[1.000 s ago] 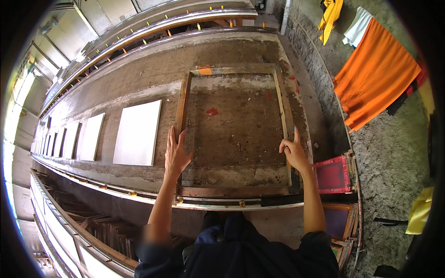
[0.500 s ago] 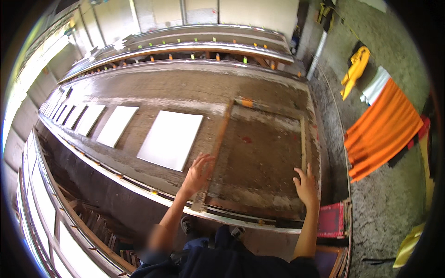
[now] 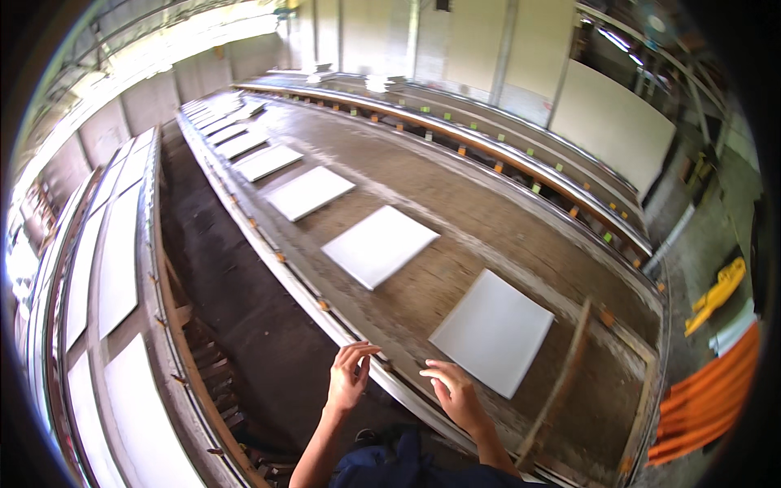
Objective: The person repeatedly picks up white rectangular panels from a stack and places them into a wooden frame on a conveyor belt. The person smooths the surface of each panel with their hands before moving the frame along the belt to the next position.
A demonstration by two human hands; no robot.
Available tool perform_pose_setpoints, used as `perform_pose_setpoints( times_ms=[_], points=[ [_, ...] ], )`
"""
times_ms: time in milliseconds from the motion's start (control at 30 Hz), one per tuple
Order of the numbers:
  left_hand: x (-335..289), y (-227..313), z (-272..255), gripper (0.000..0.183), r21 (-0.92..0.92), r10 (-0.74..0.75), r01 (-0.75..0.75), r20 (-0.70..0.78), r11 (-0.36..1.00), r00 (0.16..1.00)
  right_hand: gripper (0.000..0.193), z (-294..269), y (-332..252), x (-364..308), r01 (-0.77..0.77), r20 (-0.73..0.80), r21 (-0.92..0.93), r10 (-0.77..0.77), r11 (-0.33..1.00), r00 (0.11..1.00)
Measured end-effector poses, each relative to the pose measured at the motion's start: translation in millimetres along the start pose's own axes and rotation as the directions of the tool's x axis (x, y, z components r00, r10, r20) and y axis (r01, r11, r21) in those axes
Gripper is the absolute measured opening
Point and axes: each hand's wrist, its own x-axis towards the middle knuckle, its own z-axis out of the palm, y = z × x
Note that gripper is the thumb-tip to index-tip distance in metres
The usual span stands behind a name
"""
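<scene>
My left hand (image 3: 348, 381) hovers over the near edge of a long brown table (image 3: 390, 154), fingers loosely bent and apart from the thumb, holding nothing. To its right, my right hand (image 3: 457, 397) is also empty, with its fingers spread toward the left hand. Nearest to it lies a flat white sheet or panel (image 3: 495, 332). Farther right, a wooden frame (image 3: 561, 374) rests on the table's end. Another white panel (image 3: 381, 246) lies beyond my hands, in a row of several that runs to the far left.
A second table (image 3: 167, 358) with large white sheets (image 3: 142, 407) stands at the left, across a dark aisle (image 3: 236, 285). Metal rails with coloured tabs (image 3: 464, 151) line the far side. Orange cloth (image 3: 706, 398) and a yellow cloth (image 3: 716, 297) hang at the right.
My view has swung left along the table, so the frame and orange cloth now sit farther right. My hands have left the frame's sides and come closer together.
</scene>
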Motion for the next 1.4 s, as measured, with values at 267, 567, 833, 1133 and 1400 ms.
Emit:
perform_pose_setpoints(
  times_ms=[267, 567, 833, 1133, 1400],
  points=[
    [53.7, -64.3, -55.2, 0.021, -0.011, -0.082, 0.081, -0.149, 0.997, 0.985, 0.022, 54.5, -2.7, 82.9, 0.007, -0.013, 0.020, -0.006, 1.000, 1.000],
    [113.8, -96.2, -58.5, 0.023, 0.090, 0.032, -0.029, -0.036, 0.996, 0.999, 0.021, 55.7, 34.7, 123.6, -0.014, 0.022, 0.003, 0.014, 1.000, 1.000],
    [153.7, -170.6, -128.7, 0.028, 0.277, 0.035, -0.002, -0.116, 0.961, 0.993, 0.027, 124.3, 10.0, 202.5, 0.006, 0.118, 0.043, -0.011, 0.999, 0.993],
    [218.8, -293.9, -271.3, 0.042, 0.298, -0.086, 0.125, -0.140, 0.946, 0.986, 0.049, 282.0, -47.0, 388.3, 0.289, 0.172, -0.053, -0.277, 0.956, 0.946],
    [261.6, -372.9, -343.3, 0.039, 0.230, -0.167, 0.219, -0.225, 0.948, 0.960, 0.046, 391.3, -74.9, 486.0, 0.357, 0.271, 0.020, -0.349, 0.934, 0.897]
  ],
)
